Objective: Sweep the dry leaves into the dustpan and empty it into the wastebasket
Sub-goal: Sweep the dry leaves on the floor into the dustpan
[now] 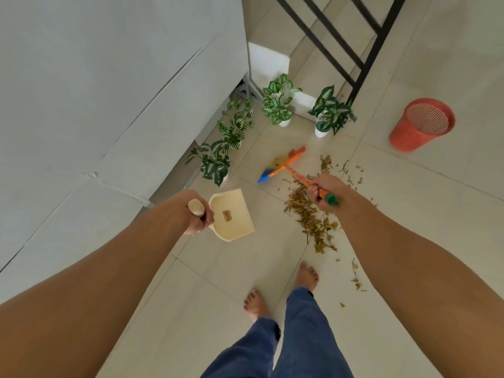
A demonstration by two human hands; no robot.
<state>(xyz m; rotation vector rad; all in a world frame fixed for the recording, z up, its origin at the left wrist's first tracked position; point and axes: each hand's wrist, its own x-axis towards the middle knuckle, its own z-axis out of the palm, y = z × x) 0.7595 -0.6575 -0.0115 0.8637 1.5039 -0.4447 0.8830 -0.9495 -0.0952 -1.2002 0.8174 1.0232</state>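
My left hand (197, 214) grips the handle of a cream dustpan (231, 215), held above the tiled floor with nothing in its tray. My right hand (326, 192) is closed around the orange handle of a small broom (283, 166), whose multicoloured head points away from me toward the plants. A pile of dry brown leaves (311, 216) lies on the floor under and beside my right hand, with scattered leaves further right and nearer my feet. The red mesh wastebasket (421, 124) stands upright at the far right, apart from the leaves.
Several potted green-and-white plants (278, 103) line the floor along a grey wall (109, 91) at left. A black metal railing (362, 61) rises at the back. My bare feet (306, 275) stand just behind the leaves on the tiles.
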